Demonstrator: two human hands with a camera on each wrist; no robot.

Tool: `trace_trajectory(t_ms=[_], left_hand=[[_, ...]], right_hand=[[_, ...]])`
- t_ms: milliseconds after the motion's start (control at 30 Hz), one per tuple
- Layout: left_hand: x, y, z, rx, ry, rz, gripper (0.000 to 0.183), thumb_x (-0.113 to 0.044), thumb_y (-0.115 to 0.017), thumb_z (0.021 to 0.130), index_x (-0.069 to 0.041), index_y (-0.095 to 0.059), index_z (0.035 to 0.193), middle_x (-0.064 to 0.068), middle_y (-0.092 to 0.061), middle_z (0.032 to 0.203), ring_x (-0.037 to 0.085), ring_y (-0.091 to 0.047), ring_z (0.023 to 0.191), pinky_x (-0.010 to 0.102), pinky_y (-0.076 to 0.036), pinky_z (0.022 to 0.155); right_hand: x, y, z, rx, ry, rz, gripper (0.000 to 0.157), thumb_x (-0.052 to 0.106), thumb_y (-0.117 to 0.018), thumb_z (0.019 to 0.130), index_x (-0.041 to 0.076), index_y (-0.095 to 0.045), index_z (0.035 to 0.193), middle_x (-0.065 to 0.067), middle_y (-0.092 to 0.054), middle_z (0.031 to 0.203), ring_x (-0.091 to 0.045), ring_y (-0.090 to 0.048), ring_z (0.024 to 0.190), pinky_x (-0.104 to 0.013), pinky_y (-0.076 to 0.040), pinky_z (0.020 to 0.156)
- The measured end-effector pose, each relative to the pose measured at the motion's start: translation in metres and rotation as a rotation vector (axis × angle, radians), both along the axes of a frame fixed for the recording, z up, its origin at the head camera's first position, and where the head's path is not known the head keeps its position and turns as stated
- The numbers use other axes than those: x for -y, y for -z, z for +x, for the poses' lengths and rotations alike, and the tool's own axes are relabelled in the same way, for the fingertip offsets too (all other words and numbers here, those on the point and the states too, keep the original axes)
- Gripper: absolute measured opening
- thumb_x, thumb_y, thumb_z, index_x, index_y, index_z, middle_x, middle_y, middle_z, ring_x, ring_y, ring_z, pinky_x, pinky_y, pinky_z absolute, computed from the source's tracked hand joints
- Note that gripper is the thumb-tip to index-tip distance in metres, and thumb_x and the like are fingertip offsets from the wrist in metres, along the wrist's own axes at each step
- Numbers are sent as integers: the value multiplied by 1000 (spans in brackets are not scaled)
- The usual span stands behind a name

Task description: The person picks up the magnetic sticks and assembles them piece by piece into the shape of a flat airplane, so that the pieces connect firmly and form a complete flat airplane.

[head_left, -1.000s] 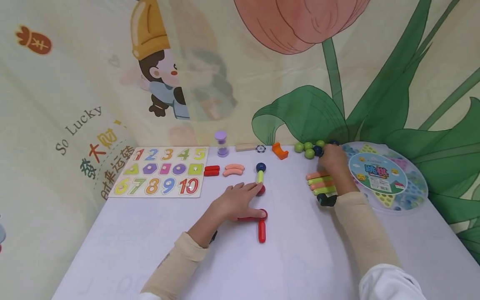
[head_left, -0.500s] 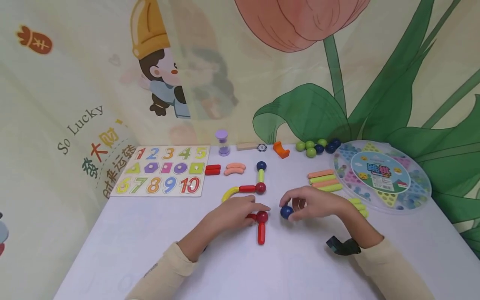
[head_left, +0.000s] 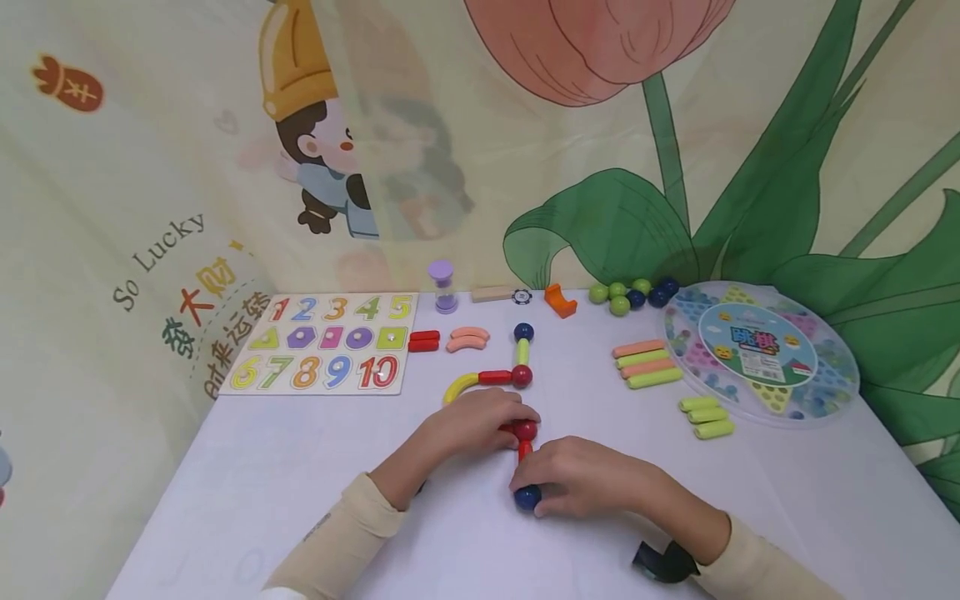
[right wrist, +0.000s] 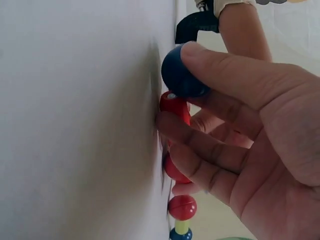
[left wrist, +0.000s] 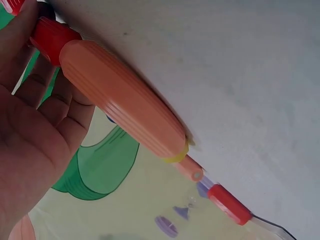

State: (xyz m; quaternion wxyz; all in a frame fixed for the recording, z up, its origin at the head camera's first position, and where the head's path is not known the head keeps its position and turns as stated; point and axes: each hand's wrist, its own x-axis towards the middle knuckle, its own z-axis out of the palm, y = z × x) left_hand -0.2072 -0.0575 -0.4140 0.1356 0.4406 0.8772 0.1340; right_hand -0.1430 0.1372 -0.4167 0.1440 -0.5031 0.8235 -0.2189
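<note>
My right hand (head_left: 592,475) pinches a dark blue ball (right wrist: 177,72) between thumb and fingers. It is right at the free end of a red magnetic rod (head_left: 524,451), whose far end meets a red ball (head_left: 527,430). Beside that ball my left hand (head_left: 480,421) holds a second red rod (left wrist: 52,40) between thumb and fingers; a salmon rod (left wrist: 120,95) continues from it in the left wrist view. Farther back lies a joined chain: a blue ball (head_left: 523,332), a lime rod (head_left: 522,352), a red ball (head_left: 522,377), a red rod (head_left: 494,377) and a yellow curved rod (head_left: 459,387).
Salmon and lime rods (head_left: 648,364) lie at right, with shorter lime rods (head_left: 703,415) nearer. Green and blue balls (head_left: 618,306) sit at the back by a round checkers box (head_left: 757,346). A number puzzle board (head_left: 318,343) and a purple hourglass (head_left: 443,287) stand left.
My right hand came from the balls at the back right with a dark blue ball and brought it to the near red rod's end. My left hand drew back from the rear chain to the near pieces.
</note>
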Motion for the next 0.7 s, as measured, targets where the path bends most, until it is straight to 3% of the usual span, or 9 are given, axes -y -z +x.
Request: trace_trajectory(t_ms=[167, 333, 400, 600, 700], left_hand=[[0, -2, 0, 19, -6, 4, 40, -25, -70, 79, -25, -60, 118, -14, -55, 89, 4, -47, 80, 18, -42, 71], [1, -4, -1, 24, -22, 7, 40, -27, -70, 79, -25, -60, 117, -14, -55, 89, 4, -48, 81, 18, -43, 72], [1, -4, -2, 27, -24, 10, 40, -27, -71, 78, -25, -60, 117, -14, -55, 89, 4, -48, 81, 18, -43, 72], [2, -4, -3, 28, -25, 46, 44, -29, -72, 77, -22, -60, 119, -10, -58, 96, 5, -49, 87, 18, -43, 73], [10, -6, -3, -12, -103, 75, 51, -35, -72, 75, -23, -57, 123, -7, -55, 110, 8, -44, 101, 26, -42, 83]], right_hand=[[3, -1, 5, -87, 3, 40, 35, 30, -70, 79, 26, -62, 113, 17, -59, 106, -1, -53, 96, -25, -44, 84], [8, 0, 10, -298, 5, 95, 36, 27, -74, 75, 26, -63, 109, 12, -59, 104, -6, -52, 91, -21, -44, 82], [10, 1, 12, -342, 9, 123, 37, 28, -74, 75, 26, -62, 110, 10, -57, 107, -8, -51, 91, -21, -45, 81], [6, 2, 11, -219, 45, 154, 35, 33, -72, 76, 31, -63, 110, 8, -52, 110, -8, -49, 96, -23, -46, 81], [3, 1, 9, -150, 52, 132, 34, 37, -72, 75, 31, -64, 108, 9, -53, 109, -7, -49, 96, -23, -46, 81]])
